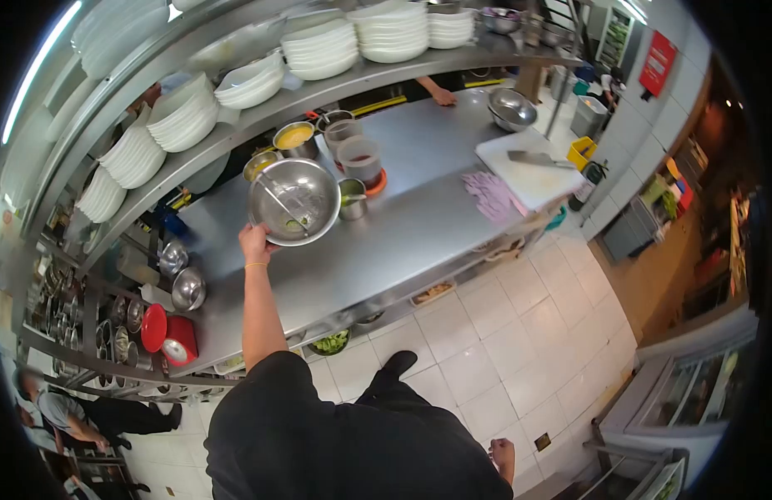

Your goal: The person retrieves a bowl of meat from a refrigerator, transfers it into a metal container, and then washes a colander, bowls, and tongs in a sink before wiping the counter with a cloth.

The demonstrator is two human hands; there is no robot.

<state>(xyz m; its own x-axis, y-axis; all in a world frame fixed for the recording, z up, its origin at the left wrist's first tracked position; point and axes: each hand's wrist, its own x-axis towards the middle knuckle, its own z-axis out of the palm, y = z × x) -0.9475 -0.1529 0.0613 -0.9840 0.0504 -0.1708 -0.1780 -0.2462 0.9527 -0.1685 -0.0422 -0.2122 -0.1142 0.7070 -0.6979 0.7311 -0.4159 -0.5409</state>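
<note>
**Steel bowl held by one edge on a crowded counter**

The steel bowl (296,200) sits mid-counter, tipped toward the camera. The left hand (254,244) has its fingers closed on the bowl's near-left rim. I cannot tell whether the bowl rests on the steel counter (403,237) or is lifted off it.

A one-edge grip looks weak. The bowl could swing or slip, and the long utensil (279,202) lying loose across it could slide out. A swing to the right could knock the small steel cup (351,204) just beside it.

The bowl holds only a few green scraps at the bottom, and the cup holds something greenish. Farther back, a pot (294,136) is full of yellow liquid. To its right, a clear tub (359,158) holds red liquid. A second tub (340,129) is behind that one, and its contents are unclear.

The right hand (503,457) hangs near and low on the right. It is too small to tell whether it is open or closed.
</note>
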